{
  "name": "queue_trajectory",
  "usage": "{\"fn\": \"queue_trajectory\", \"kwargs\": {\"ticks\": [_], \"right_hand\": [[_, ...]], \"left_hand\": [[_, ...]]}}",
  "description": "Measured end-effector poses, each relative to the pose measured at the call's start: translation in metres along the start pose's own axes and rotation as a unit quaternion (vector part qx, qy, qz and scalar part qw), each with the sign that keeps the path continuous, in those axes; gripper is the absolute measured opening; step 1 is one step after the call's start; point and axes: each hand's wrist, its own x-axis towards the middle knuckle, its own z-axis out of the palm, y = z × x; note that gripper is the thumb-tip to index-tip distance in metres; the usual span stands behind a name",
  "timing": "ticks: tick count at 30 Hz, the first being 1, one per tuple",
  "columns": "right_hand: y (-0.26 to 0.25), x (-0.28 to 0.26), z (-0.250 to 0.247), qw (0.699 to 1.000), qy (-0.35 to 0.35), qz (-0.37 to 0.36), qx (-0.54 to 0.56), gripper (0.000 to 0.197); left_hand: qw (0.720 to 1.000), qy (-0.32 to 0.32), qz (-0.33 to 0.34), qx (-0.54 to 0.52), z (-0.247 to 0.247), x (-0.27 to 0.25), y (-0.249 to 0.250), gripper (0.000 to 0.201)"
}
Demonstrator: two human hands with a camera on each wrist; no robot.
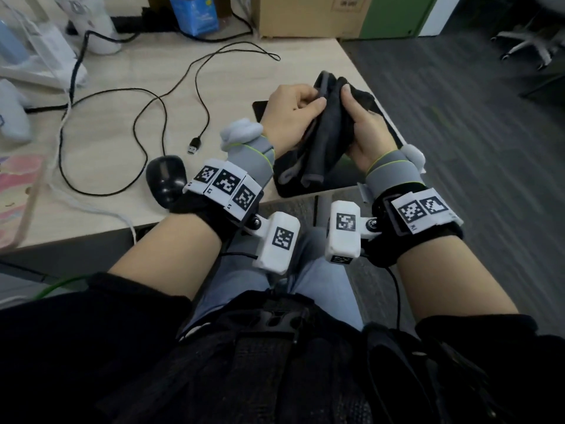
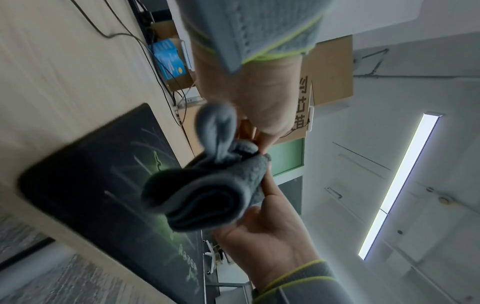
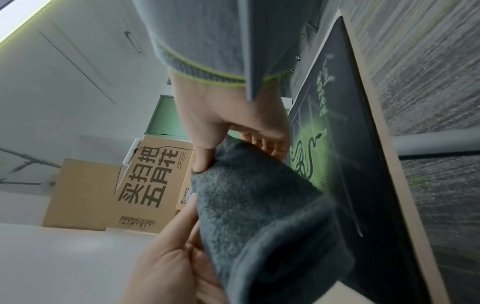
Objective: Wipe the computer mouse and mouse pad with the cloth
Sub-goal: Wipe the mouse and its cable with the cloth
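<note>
**Both hands hold the grey cloth above the mouse pad**

In the head view, the left hand (image 1: pixel 290 113) and the right hand (image 1: pixel 363 130) meet just right of the frame's centre, both gripping a dark grey cloth (image 1: pixel 328 139) that is bunched and folded between them. The left hand's fingers are curled round the cloth's upper part, thumb on top. The right hand's fingers are wrapped round the cloth from the other side, with the thumb lying along the fabric and pointing to the top of the frame. The cloth hangs down from the hands, its lower folded end toward the bottom of the frame.

The left wrist view shows the cloth (image 2: pixel 205 193) rolled into thick layers, pinched at its upper end by the left hand (image 2: pixel 262 107) and cradled from below by the right hand (image 2: pixel 270 236). In the right wrist view the fleecy cloth (image 3: pixel 262 216) fills the centre, with the left hand's fingers (image 3: pixel 205 152) pinching its top corner.

The black mouse pad (image 1: pixel 308 186) lies flat on the light wood table (image 1: pixel 122 123), directly below the hands and close to the table's near right corner. Its green printed design shows in the wrist views (image 2: pixel 85 164). The black computer mouse (image 1: pixel 166 175) sits on the table left of the pad, partly hidden by the left wrist strap. Its black cable (image 1: pixel 146 96) loops across the table toward the upper left, ending in a loose USB plug (image 1: pixel 194 145). A cardboard box (image 1: pixel 305 13) stands at the top of the frame.
</note>
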Motion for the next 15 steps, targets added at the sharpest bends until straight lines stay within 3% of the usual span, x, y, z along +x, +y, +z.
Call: {"fn": "queue_trajectory", "kwargs": {"ticks": [3,6,8,12,15], "right_hand": [[0.0,0.004,-0.017,0.999,-0.016,0.039,0.007,0.06],[0.001,0.003,-0.027,0.976,-0.136,0.091,0.142,0.088],[0.004,0.002,-0.03,0.964,-0.17,0.109,0.172,0.09],[0.005,0.007,-0.034,0.987,-0.052,0.112,0.103,0.048],[0.0,0.02,-0.041,0.992,0.05,0.084,0.075,0.034]], "left_hand": [[0.999,0.044,-0.006,0.008,0.013,0.01,0.002,0.013],[0.998,0.057,-0.009,0.018,0.017,0.017,0.003,0.013],[0.998,0.065,-0.018,-0.002,0.018,0.023,0.001,0.013],[0.996,0.065,-0.052,-0.043,0.011,0.031,-0.006,0.016],[0.995,0.048,-0.075,-0.04,0.004,0.036,-0.016,0.018]]}}
